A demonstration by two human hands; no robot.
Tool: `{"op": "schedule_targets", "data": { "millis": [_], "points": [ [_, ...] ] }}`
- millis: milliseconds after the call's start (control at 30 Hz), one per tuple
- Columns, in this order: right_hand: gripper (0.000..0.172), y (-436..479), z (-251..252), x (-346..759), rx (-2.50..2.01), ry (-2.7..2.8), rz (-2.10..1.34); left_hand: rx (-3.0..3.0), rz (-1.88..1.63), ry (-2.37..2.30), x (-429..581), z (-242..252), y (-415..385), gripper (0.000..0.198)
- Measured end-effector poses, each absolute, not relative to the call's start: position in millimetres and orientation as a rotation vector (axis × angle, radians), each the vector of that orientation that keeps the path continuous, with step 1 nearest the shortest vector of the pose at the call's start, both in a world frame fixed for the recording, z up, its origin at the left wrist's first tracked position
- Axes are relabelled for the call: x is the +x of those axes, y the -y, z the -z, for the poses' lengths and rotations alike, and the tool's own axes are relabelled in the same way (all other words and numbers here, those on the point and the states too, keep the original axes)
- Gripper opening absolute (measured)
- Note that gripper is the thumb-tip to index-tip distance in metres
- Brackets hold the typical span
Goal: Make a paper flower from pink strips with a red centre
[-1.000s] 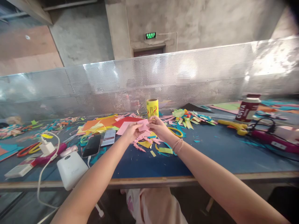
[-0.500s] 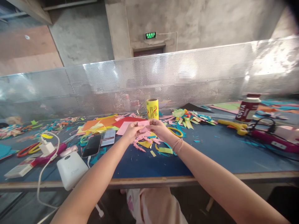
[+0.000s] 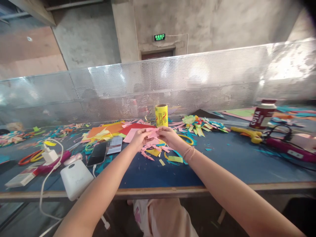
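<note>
Person's L hand [image 3: 140, 141] & R hand [image 3: 168, 135] both pinch pink paper [image 3: 153, 132]. Yellow tube [image 3: 161, 115] stands upright just behind, w/ paper scraps [image 3: 175, 159] nr hands.

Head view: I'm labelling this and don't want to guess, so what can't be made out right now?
All in the head view:
Pink paper: side edges, covered by the left hand and right hand.
Yellow cylinder: small print, too tiny to read.
Whatever is behind the perforated screen: blurred by its mesh.
Blue sheet: cut off by the left picture edge.
</note>
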State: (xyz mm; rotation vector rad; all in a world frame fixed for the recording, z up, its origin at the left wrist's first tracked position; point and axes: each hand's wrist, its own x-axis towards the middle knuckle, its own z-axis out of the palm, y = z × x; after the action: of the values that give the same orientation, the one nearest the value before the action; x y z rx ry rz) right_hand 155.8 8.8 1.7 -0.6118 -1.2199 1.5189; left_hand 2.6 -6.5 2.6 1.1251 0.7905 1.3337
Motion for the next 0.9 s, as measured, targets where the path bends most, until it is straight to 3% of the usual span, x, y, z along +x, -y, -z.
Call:
{"op": "schedule_targets", "data": {
  "millis": [433, 667, 900],
  "points": [
    [0.011, -12, -5, 158, -0.653, 1.386, -1.345, 1.315, -1.432, -0.906, -1, 1, -2, 0.013],
    [0.018, -15, -3, 160, -0.648, 1.514, -1.123, 1.728, -1.627, -1.045, -3, -2, -1, 0.007],
    [0.015, -14, -5, 162, -0.675, 1.585, -1.02, 1.759, -1.7, -1.089, -2, -5, 5, 0.016]
  ]
}}
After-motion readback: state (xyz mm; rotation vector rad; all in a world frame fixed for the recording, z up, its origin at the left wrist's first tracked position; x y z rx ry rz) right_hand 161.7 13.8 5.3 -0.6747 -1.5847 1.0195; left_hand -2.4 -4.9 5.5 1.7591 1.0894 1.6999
